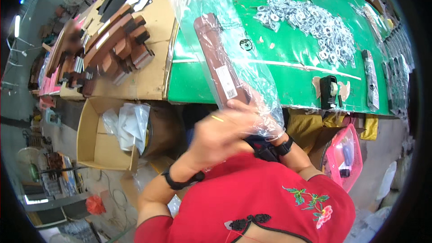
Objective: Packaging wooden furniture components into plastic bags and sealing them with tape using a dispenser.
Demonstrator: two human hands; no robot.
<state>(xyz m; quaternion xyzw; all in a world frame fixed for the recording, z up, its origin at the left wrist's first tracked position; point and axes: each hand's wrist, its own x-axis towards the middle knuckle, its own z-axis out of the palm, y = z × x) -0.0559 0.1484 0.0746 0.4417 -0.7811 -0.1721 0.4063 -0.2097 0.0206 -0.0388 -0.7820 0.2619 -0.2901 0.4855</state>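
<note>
A long brown piece with a white label lies inside a clear plastic bag, slanting over the front of the green table. My right hand is closed around the near end of the brown piece, with clear film draped over the fingers and wrist. Close beside it, my left hand reaches across in front of the bag's near end. Motion smears its fingers, so whether they grip the film is unclear. A thin yellow mark shows at this hand. The brown piece's near end is partly hidden by my hands.
On the cardboard-covered table at left, several brown pieces are stacked. Small bagged ring-shaped parts heap on the green table, near a black tape dispenser. Below stand an open carton and a pink basket.
</note>
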